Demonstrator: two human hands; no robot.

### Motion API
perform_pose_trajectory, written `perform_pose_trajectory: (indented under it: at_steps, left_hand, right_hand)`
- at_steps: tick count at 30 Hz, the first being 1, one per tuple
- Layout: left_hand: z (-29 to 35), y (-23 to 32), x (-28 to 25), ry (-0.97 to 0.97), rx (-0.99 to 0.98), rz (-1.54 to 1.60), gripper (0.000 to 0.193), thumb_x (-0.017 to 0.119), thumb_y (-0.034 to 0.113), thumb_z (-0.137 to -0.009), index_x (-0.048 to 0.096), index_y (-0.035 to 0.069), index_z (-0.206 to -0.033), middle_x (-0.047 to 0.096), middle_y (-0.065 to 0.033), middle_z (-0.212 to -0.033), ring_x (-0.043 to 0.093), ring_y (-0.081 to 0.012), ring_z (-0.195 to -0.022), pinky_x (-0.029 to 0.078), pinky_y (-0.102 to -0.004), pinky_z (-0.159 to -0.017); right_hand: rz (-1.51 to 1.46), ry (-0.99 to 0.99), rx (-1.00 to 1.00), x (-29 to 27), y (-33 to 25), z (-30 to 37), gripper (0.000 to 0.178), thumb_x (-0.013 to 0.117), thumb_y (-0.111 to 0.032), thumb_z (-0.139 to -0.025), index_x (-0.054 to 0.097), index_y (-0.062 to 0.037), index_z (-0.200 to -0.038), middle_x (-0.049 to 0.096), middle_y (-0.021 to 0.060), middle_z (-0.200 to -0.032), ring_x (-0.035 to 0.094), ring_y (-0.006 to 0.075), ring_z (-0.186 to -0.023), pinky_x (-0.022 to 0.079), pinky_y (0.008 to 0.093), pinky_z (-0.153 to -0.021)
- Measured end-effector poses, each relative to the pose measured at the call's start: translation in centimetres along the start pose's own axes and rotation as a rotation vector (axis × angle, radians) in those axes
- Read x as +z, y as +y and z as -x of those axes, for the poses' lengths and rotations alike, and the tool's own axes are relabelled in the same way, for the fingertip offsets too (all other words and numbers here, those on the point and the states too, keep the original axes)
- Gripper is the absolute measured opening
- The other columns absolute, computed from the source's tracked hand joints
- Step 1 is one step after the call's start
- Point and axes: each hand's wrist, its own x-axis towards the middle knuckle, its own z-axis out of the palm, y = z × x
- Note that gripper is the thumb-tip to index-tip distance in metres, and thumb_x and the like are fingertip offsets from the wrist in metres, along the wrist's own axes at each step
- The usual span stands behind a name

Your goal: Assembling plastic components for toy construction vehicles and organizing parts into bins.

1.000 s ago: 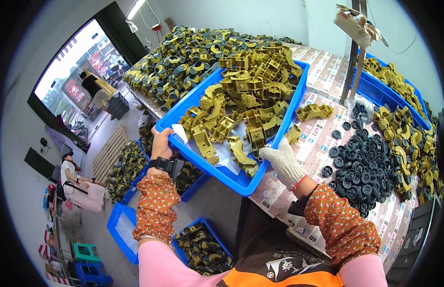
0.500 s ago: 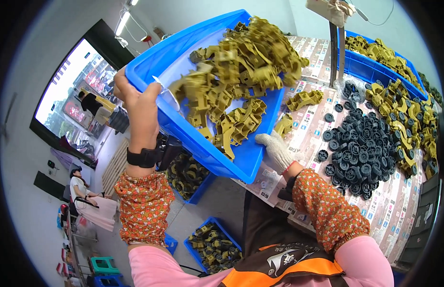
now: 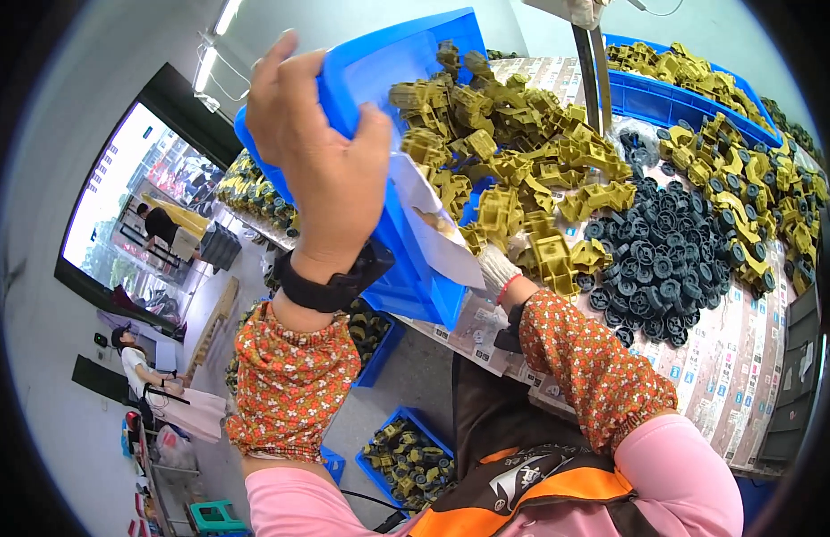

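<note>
Leaning right: blue tray (image 3: 417,285), long axis pointing forward.

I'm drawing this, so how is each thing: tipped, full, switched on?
Near blue bin, tipped
Yellow-green parts, loose, partly spilled
Dark wheels, loose, heaped
Back blue bin, upright, filled
Lower floor bin, filled
Ceiling lights, on
Left hand, gripping near bin
Right hand, gloved, partly hidden

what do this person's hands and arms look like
Pink sleeves and orange-red floral sleeve covers on both sides. The left hand is bare, with a black wrist strap; the right hand wears an off-white knit glove edged red, plus black strap.
</note>
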Motion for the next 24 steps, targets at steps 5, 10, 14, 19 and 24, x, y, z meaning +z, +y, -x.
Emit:
perform_pose_trajectory:
  at_steps: [5, 10, 14, 19, 24]
  left_hand:
    - [-1.5, 7.2, 2.0, -0.082, 0.16, -0.011, 0.048, 0.072, 0.007, -0.075, 0.061, 0.011, -0.121, 0.066, -0.0049, -0.131, 0.054, -0.0298, -0.124, 0.032, -0.0458, -0.111]
    - [-0.9, 10.9, 4.8, -0.144, 0.277, 0.052, 0.045, 0.078, 0.012, -0.067, 0.064, 0.019, -0.11, 0.061, 0.0009, -0.113, 0.053, -0.0251, -0.122, 0.019, -0.064, -0.11]
    - [-2.3, 12.2, 6.1, -0.178, 0.387, 0.117, 0.042, 0.078, 0.012, -0.067, 0.066, 0.021, -0.106, 0.06, 0.0033, -0.111, 0.054, -0.0198, -0.116, 0.027, -0.0548, -0.097]
    - [-4.7, 9.4, 5.6, -0.199, 0.395, -0.041, 0.04, 0.076, 0.017, -0.072, 0.066, 0.021, -0.11, 0.062, 0.002, -0.111, 0.056, -0.0211, -0.113, 0.03, -0.0484, -0.096]
    - [-6.7, 7.0, 4.1, -0.259, 0.433, -0.017, 0.043, 0.076, 0.012, -0.074, 0.07, 0.016, -0.117, 0.07, -0.0014, -0.116, 0.061, -0.0234, -0.111, 0.035, -0.0396, -0.101]
  right_hand:
    - [-0.057, -0.026, 0.032, 0.6, 0.5, -5.0, 0.025, 0.068, -0.018, -0.094, 0.067, -0.0069, -0.117, 0.074, 0.0087, -0.103, 0.071, 0.0275, -0.093, 0.059, 0.0405, -0.079]
    - [-0.118, -0.054, 0.05, 0.9, 5.9, -1.0, 0.027, 0.067, -0.018, -0.094, 0.067, -0.007, -0.119, 0.073, 0.0094, -0.105, 0.071, 0.0274, -0.094, 0.059, 0.0412, -0.08]
    - [-0.166, -0.041, 0.059, 0.8, 8.1, -1.8, 0.029, 0.067, -0.018, -0.094, 0.066, -0.007, -0.121, 0.073, 0.01, -0.107, 0.071, 0.0274, -0.095, 0.059, 0.0418, -0.08]
    - [-0.223, -0.032, 0.101, 2.9, 8.8, -5.5, 0.03, 0.066, -0.018, -0.095, 0.066, -0.0071, -0.123, 0.073, 0.0107, -0.11, 0.071, 0.0273, -0.097, 0.059, 0.0425, -0.081]
    - [-0.294, -0.034, 0.151, 5.8, 7.5, -5.5, 0.032, 0.066, -0.018, -0.095, 0.065, -0.0071, -0.125, 0.072, 0.0114, -0.113, 0.072, 0.0273, -0.098, 0.059, 0.0433, -0.082]
